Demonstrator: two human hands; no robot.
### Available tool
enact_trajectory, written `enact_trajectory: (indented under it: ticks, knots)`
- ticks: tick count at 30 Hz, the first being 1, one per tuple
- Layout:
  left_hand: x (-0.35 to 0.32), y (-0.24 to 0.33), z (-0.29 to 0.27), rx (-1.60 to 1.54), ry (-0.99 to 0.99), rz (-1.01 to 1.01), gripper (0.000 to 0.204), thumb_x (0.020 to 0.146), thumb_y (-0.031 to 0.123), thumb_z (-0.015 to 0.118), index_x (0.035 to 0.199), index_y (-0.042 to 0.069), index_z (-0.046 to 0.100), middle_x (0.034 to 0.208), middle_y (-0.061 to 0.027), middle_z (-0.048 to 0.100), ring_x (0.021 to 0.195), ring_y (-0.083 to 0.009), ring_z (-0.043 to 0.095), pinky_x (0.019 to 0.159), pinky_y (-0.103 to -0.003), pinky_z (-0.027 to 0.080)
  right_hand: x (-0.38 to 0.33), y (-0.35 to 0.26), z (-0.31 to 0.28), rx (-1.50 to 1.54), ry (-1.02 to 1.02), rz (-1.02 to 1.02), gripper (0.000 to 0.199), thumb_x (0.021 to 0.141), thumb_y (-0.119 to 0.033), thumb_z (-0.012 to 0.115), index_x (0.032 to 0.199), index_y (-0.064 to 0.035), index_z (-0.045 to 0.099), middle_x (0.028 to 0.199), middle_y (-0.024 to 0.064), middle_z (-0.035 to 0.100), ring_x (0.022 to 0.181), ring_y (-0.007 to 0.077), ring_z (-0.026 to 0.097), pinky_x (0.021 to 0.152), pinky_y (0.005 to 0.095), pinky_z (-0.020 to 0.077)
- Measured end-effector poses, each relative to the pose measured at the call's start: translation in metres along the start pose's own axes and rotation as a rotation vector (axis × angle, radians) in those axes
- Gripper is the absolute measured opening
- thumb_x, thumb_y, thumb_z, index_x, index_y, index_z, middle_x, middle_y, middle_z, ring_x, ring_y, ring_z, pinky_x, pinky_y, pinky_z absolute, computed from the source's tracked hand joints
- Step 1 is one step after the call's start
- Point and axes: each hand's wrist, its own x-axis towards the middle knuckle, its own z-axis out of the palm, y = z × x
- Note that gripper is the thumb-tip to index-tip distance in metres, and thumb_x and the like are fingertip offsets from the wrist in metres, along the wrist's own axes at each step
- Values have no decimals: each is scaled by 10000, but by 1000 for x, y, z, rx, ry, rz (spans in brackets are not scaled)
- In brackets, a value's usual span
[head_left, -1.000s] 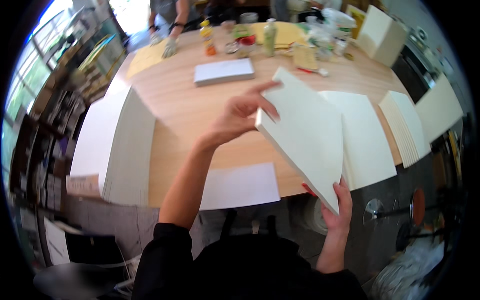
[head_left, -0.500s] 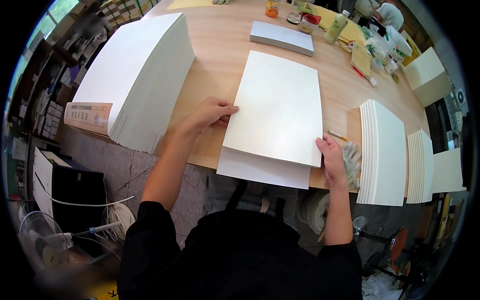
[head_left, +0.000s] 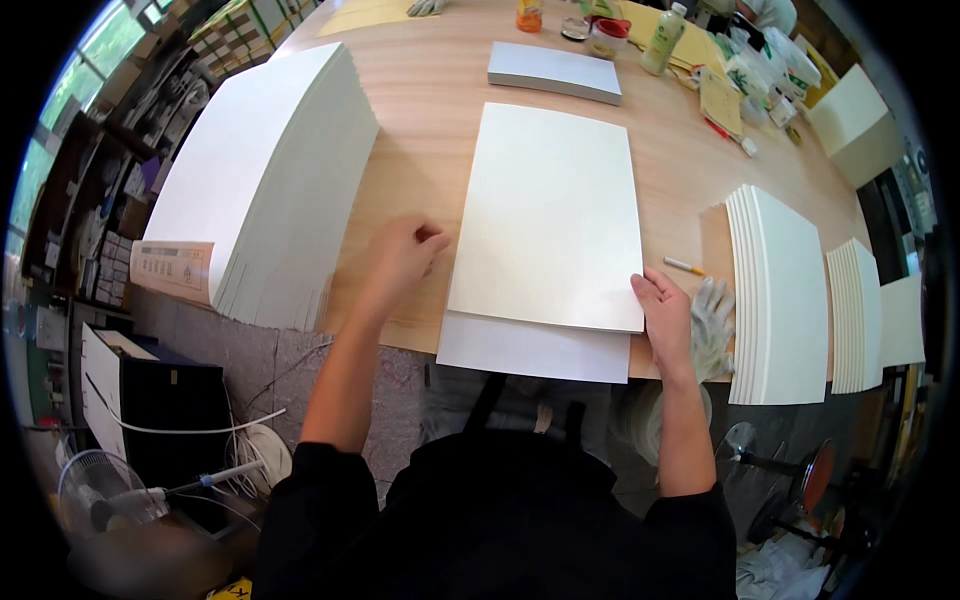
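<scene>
While the cream-white board (head_left: 548, 215) lies flat on the wooden table (head_left: 430, 100), squarely in front of the person, both bare hands sit at its near corners. At the sheet's lower right edge, the right hand (head_left: 668, 322) rests with its thumb and fingers touching the board's corner, loosely spread and not clenched. Just off the sheet's left edge, the left hand (head_left: 402, 258) lies on the tabletop with its fingers curled loosely inward, holding nothing. Under the board, a thinner white sheet (head_left: 532, 350) sticks out toward the person and overhangs the table's near edge. Just beside the right hand lies a grey work glove (head_left: 712, 315), with a small pen-like stick (head_left: 685, 266) near it. To the left stands a tall stack of white boards (head_left: 262, 180); to the right lie fanned stacks of similar boards (head_left: 785, 295). Farther back rests a flat grey-white stack (head_left: 555, 72), and beyond it some bottles (head_left: 665, 40).
</scene>
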Motion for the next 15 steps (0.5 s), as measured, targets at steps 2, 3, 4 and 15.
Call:
enact_trajectory:
  ticks: [2, 3, 4, 15]
  knots:
    - [-39, 2, -14, 223, 22, 105, 174, 934, 164, 765, 1008, 7, 774, 852, -118, 741, 771, -240, 716, 693, -381, 553, -7, -7, -11, -91, -29, 77, 408, 1063, -200, 677, 1359, 78, 644, 995, 52, 755, 822, 73, 656, 735, 235, 523]
    - [-63, -8, -13, 283, 24, 159, 190, 912, 147, 779, 1055, 22, 774, 975, -128, 740, 913, -272, 701, 792, -399, 549, -8, -11, -14, -140, -49, 108, 389, 1060, -201, 676, 1343, 65, 664, 961, 38, 749, 781, 66, 640, 704, 234, 515]
    - [-85, -15, -12, 343, 33, 212, 232, 889, 130, 793, 1101, 38, 775, 1098, -138, 740, 1056, -305, 686, 890, -417, 545, -6, -16, -15, -162, -77, 89, 369, 1057, -200, 674, 1326, 53, 681, 939, 30, 740, 756, 63, 624, 680, 235, 505]
    - [-123, -24, 21, 365, 183, 364, 463, 797, 4, 822, 1250, 57, 744, 1429, -104, 642, 1360, -341, 519, 1157, -443, 420, -14, -3, -17, -502, -4, -208, 324, 983, -154, 732, 1262, 10, 727, 881, 85, 687, 750, 163, 620, 722, 314, 514]
